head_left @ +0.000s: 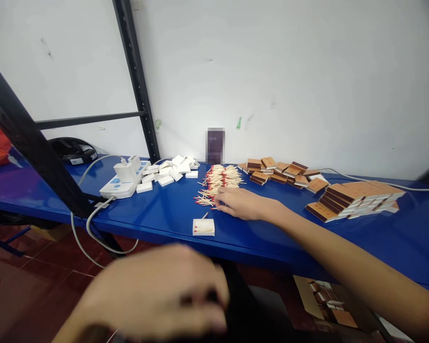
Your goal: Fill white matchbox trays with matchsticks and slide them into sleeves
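Blue metal tabletop [164, 214] against a white wall: the right hand [236, 203] rests fingers-down on the pile of red-tipped wooden matches [219, 183], whether gripping any I cannot tell. A small open white matchbox tray [203, 227] lies just beside it. The left hand [157, 290] is blurred low in front, its state unreadable. Gathering sticks seems the step; filling the tray calls for a tidy pinch.

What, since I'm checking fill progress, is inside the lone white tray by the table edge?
A few red-tipped matches lie in the tray; their count is unclear, and anything beneath them is covered.
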The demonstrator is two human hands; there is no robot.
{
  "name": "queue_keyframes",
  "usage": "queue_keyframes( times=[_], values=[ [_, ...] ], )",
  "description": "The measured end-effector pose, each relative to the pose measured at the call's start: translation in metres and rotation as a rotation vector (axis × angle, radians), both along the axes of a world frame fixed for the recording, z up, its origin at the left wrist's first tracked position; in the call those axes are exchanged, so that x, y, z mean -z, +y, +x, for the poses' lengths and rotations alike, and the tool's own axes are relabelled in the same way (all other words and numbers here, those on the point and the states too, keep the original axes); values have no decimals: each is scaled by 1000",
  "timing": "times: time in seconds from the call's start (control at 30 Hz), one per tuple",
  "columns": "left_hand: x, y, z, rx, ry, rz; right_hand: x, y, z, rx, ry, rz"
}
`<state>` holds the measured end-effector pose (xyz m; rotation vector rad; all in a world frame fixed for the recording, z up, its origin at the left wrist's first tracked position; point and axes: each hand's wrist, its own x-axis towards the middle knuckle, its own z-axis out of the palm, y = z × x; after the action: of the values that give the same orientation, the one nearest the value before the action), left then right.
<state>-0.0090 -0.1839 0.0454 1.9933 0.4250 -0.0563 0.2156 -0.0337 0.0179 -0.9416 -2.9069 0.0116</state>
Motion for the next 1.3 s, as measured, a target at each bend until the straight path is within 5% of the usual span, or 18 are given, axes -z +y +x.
queue_keyframes(
  times=[0.03, 0.1, 0.17, 0.33, 0.47, 0.67, 0.83, 1.1, 1.3],
  values=[
    [-8, 14, -7, -157, 15, 94, 1, 0, 0, 8, -9, 9],
    [-14, 38, -19, -596, 172, 543, 0, 0, 0, 27, -4, 14],
    [-9, 54, -26, -665, 293, 684, -5, -5, 0, 59, 36, -21],
    [12, 69, -20, -639, 355, 730, -19, -31, -14, 24, 192, -190],
    [15, 75, -16, -601, 313, 755, -24, -43, -26, -4, 167, -291],
    [20, 92, -34, -655, 79, 585, -22, -22, 3, 178, 176, -30],
    [25, 114, -30, -653, 90, 668, -9, -4, 29, 84, -38, 96],
    [8, 134, -8, -457, 404, 849, 6, 4, 15, -23, -167, 255],
    [6, 137, -20, -477, 354, 829, -4, -9, 3, -63, 70, 258]
  ],
)
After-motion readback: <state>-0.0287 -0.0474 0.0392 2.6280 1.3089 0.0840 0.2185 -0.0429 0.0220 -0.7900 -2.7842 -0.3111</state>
